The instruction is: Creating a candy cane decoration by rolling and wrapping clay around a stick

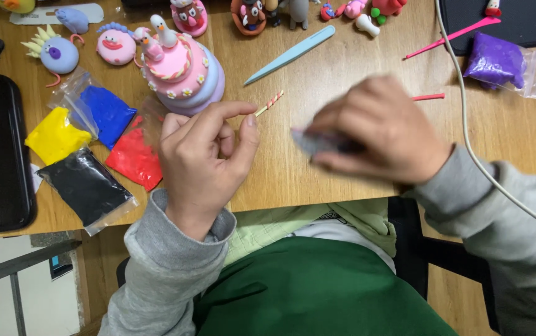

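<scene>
- Bare table [317, 81] lies open between the tiered clay cake [184, 71] and the white cable [467, 124].
- Left approach blocked: clay bags, blue [109, 112], yellow [56, 137], red [134, 158], black [87, 186].
- Far edge crowded with clay figures [249, 15]; a blue modelling tool [293, 53] lies slantwise across the open strip.
</scene>
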